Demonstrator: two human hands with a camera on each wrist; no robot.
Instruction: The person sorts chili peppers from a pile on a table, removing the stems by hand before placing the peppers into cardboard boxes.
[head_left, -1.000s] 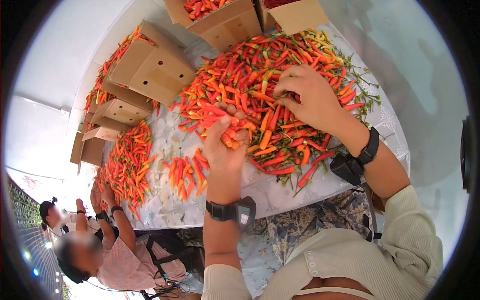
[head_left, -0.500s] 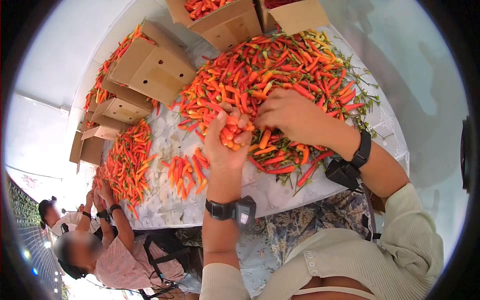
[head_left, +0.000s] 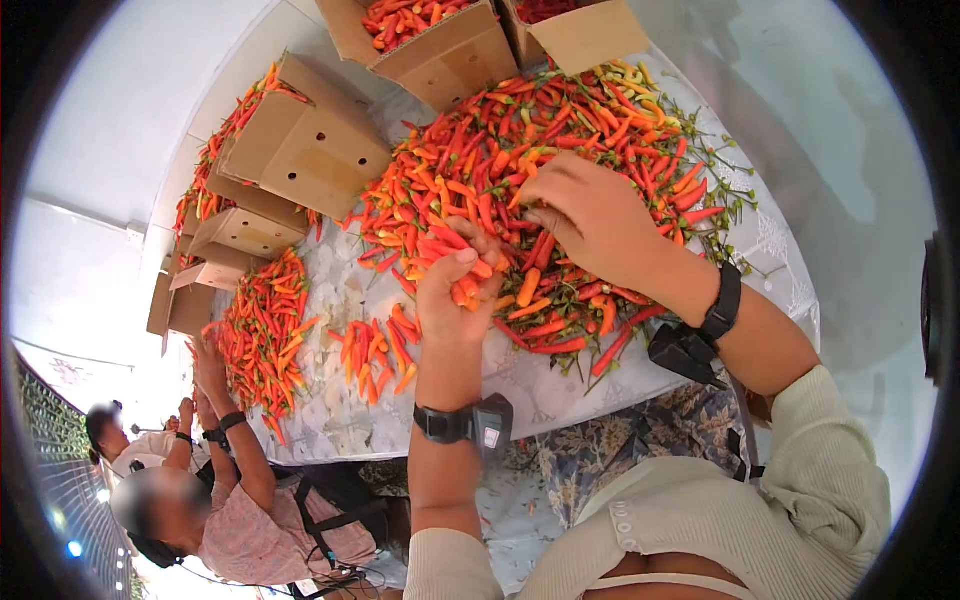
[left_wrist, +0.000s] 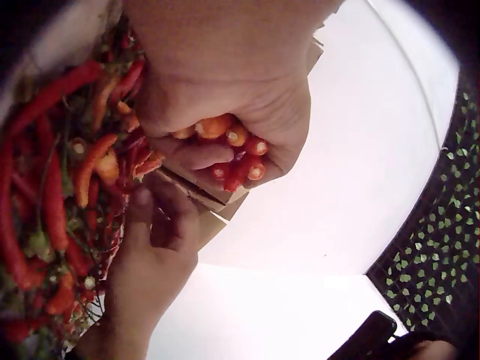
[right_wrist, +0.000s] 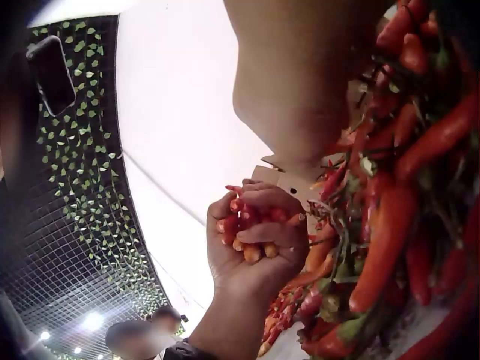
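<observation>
My left hand [head_left: 458,295] is turned palm up and grips a bunch of red and orange chilli peppers [head_left: 466,290], fingers and thumb curled round them. Their pale, stemless ends [left_wrist: 237,138] point out of the fist in the left wrist view. Just to the right, my right hand [head_left: 605,215] hovers over a big heap of chilli peppers [head_left: 560,120], many with green stems. Its fingers are bent, with a gap between them and the thumb, and the fingertips are close to the peppers. The right wrist view shows the left hand's bunch from the front.
A small group of chilli peppers [head_left: 375,350] lies left of my left forearm on the pale patterned tablecloth [head_left: 340,425]. Cardboard boxes [head_left: 310,150] stand along the back, some with peppers inside. Another person [head_left: 255,510] works at a second pepper heap [head_left: 265,335] on the left.
My right hand came down from the heap to beside the left hand, then moved back slightly up and right with its fingers spread apart. The left hand keeps its bunch.
</observation>
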